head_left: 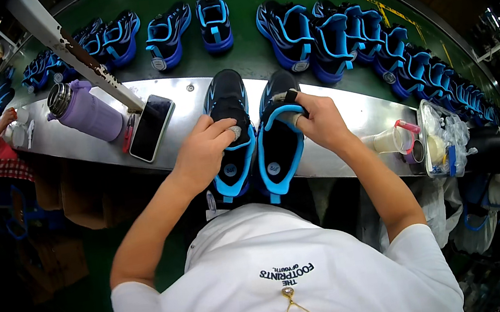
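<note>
Fingers [221, 128] closed, the left hand [202, 153] gripped the left shoe [233, 159], the right hand [323, 120] the right shoe [280, 152]; heels [228, 191] jutted past the worktop's [339, 158] near edge, so slackening risked a drop!

the left shoe [238, 155] and the right shoe [277, 143], both black with bright blue collars and heel tabs, are placed side by side at the near edge of the tabletop [334, 160], toes pointed away, openings up. a pale round sticker [274, 168] is seen on each insole. the left is held at the front of its opening; the right is gripped by its tongue, which is tilted to the right.
</note>
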### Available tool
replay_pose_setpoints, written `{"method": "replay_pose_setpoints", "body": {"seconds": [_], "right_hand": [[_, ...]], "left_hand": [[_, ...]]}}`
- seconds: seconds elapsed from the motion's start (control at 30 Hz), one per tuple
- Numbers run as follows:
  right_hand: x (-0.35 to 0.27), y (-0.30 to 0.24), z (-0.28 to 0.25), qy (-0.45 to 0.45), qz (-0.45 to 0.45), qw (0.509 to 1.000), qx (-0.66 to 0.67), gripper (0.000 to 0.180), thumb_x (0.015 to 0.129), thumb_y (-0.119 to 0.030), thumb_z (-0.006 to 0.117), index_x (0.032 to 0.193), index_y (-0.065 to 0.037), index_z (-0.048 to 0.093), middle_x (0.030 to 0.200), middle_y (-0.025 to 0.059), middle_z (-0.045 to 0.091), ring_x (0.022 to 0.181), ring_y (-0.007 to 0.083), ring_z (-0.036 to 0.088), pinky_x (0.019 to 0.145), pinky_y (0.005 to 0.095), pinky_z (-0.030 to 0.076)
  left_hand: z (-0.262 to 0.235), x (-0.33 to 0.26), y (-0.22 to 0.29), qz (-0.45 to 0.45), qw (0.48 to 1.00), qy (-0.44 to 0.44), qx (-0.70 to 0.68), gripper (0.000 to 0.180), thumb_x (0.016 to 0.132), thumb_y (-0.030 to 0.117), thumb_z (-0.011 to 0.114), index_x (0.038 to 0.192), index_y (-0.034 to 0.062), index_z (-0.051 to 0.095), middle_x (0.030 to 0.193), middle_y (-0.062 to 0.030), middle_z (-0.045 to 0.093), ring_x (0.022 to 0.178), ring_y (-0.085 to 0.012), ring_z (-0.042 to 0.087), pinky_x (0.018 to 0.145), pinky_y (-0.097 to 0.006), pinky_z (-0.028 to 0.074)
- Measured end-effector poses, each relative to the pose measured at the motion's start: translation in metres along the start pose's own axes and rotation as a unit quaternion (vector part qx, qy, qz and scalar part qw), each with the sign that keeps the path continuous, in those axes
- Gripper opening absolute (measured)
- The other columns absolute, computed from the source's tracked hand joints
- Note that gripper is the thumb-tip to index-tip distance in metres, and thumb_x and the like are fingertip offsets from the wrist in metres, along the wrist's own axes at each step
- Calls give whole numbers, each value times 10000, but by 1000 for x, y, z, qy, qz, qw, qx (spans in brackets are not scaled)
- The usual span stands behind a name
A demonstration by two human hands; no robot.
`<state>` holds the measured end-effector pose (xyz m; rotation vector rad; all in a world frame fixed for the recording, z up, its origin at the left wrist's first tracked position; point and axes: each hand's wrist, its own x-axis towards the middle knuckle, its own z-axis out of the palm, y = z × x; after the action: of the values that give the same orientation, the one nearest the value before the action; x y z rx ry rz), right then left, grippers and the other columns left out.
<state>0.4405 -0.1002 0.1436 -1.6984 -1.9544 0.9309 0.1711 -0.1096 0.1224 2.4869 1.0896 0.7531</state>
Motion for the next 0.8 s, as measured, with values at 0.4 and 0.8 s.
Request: {"method": "replay_pose_setpoints", "body": {"seconds": [0.4,0.8], "right_hand": [[-32,31,-15,93,-176,974,-112,564,607,92,691,1145,-65,626,959,113,658,835,337,657,716,381,559],[-50,88,-61,156,-268,938,-153,393,831,-94,611,1223,-69,593,1273,180,553,1036,319,596,804,347,558]], "left_hand": [[37,49,36,92,988,-70,105,193,724,44,603,911,38,649,1168,-146,614,996,-318,560,806,-395,508],[59,117,77,99,979,-117,134,236,712,11,585,931,-32,662,1081,-164,607,959,-337,562,757,-370,524]]}}
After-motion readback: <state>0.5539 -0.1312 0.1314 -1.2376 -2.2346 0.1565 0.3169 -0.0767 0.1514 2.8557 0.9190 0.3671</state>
